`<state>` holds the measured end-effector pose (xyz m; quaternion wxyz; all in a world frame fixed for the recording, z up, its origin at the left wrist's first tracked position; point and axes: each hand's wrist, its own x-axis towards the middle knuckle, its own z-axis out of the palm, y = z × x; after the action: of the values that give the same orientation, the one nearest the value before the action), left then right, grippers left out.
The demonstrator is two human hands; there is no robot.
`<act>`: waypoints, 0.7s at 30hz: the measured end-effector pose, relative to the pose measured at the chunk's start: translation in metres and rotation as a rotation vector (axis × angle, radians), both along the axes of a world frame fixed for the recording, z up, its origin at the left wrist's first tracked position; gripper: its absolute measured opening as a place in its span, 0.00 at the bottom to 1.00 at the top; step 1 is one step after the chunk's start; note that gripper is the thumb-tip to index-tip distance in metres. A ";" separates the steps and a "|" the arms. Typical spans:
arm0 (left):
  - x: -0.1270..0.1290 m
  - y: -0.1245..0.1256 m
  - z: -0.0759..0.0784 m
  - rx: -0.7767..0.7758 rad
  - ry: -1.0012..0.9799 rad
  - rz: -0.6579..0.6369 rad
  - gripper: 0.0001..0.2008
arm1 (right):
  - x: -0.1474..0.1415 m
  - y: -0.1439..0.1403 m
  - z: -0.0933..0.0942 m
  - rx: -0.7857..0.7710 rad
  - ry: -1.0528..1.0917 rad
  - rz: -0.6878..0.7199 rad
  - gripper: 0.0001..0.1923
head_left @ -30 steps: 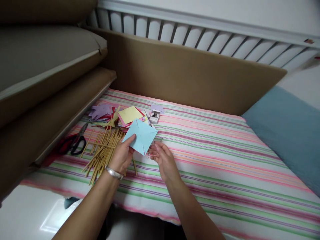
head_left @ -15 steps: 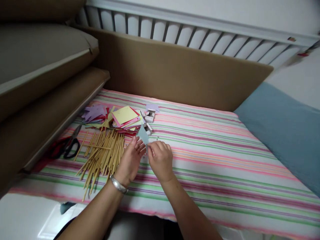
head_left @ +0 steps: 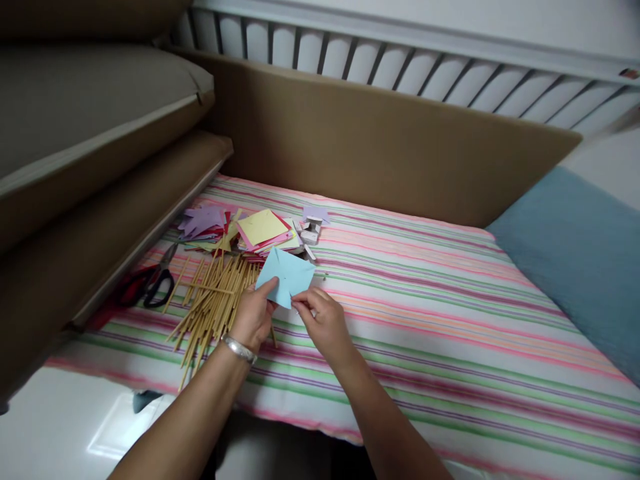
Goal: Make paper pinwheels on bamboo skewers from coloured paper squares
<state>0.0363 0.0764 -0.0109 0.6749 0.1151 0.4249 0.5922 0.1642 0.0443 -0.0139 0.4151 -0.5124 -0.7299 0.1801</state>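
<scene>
A light blue square of paper (head_left: 287,270), with slits cut in from its corners, is held up above the striped cloth. My left hand (head_left: 256,312) grips its left side, thumb on top and fingers beneath. At the near corner, the thumb and forefinger of my right hand (head_left: 320,317) pinch the paper. Just left of my hands lies a loose heap of thin wooden sticks (head_left: 215,303). Behind the paper sits a stack of coloured paper squares (head_left: 263,228), yellow on top. Purple cut paper pieces (head_left: 204,221) lie to its left.
Scissors (head_left: 155,283) with dark handles rest at the left by the stacked brown cushioned panels (head_left: 150,180). Small white boxes (head_left: 311,232) stand beside the paper stack. A brown board (head_left: 375,147) closes off the back, and a blue panel (head_left: 575,260) the right.
The blue paper has turned from nearly edge-on to face up. My left hand has closed on it, with its thumb now over the top. The view has shifted slightly.
</scene>
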 end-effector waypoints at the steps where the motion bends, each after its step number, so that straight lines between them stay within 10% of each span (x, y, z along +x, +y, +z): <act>1: 0.000 0.000 0.000 0.009 0.012 -0.006 0.10 | 0.000 0.000 0.001 -0.032 0.024 -0.009 0.05; 21: -0.001 0.001 -0.003 0.003 0.120 -0.066 0.15 | 0.009 -0.004 0.005 0.073 -0.234 0.088 0.09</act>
<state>0.0358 0.0772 -0.0138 0.6671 0.1656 0.4596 0.5624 0.1734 0.0399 -0.0094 0.3371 -0.4819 -0.8012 0.1104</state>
